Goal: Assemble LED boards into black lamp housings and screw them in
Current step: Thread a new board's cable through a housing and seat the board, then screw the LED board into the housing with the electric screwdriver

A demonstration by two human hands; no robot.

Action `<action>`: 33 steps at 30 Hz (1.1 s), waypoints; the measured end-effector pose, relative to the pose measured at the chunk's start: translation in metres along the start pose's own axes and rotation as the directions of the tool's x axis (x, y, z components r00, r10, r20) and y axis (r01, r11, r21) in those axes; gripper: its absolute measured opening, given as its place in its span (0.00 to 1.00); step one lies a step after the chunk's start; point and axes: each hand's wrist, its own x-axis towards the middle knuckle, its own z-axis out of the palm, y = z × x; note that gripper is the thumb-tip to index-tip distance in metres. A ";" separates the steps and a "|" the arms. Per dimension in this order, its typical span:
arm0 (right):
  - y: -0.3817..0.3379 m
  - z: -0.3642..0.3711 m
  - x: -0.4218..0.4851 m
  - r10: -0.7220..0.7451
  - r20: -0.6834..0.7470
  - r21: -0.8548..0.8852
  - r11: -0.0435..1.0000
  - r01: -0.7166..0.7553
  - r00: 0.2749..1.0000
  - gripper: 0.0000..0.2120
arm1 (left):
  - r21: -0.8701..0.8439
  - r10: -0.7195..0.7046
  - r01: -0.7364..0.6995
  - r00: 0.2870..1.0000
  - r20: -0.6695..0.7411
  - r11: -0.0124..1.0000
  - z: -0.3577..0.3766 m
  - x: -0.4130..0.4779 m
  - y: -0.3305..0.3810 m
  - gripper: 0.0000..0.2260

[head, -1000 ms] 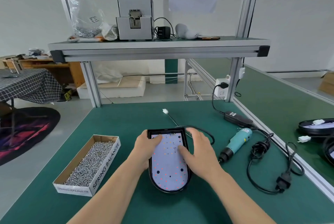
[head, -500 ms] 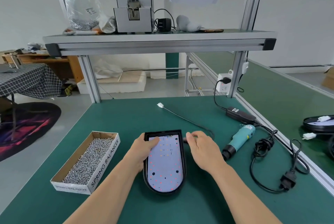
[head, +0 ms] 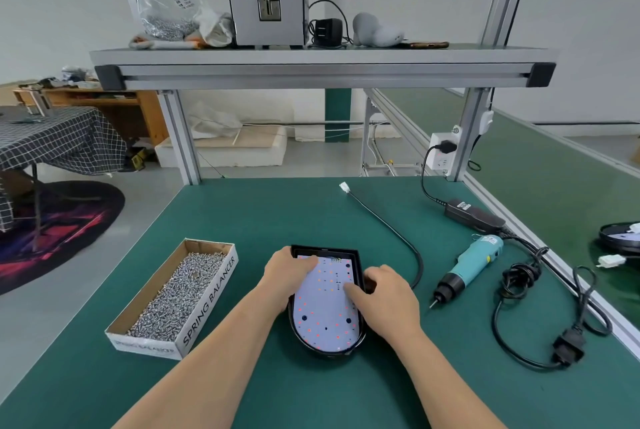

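A black lamp housing (head: 353,254) lies on the green table in front of me, rounded end toward me. A white LED board (head: 323,319) with red dots sits inside it. My left hand (head: 285,271) rests over the housing's left rim, its fingertips pressing the board's far left corner. My right hand (head: 386,300) lies across the right rim, with a fingertip pressing the board's right side. A black cable (head: 398,238) runs from the housing's right side toward the back and ends in a white connector (head: 344,187).
An open cardboard box of screws (head: 173,293) stands to the left. A teal electric screwdriver (head: 472,264), its power adapter (head: 474,217) and a coiled cord with a plug (head: 568,349) lie to the right. Another housing (head: 620,238) sits at far right. A shelf (head: 322,64) hangs overhead.
My right hand has come off the cable beside the housing and back onto the board's right side. My left hand stays on the far left corner.
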 end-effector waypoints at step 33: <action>0.000 0.011 -0.009 0.036 -0.103 0.118 0.993 -0.023 0.994 0.11 | 0.768 0.287 -0.081 0.948 -0.138 0.635 -0.178 -0.023 -0.032 0.08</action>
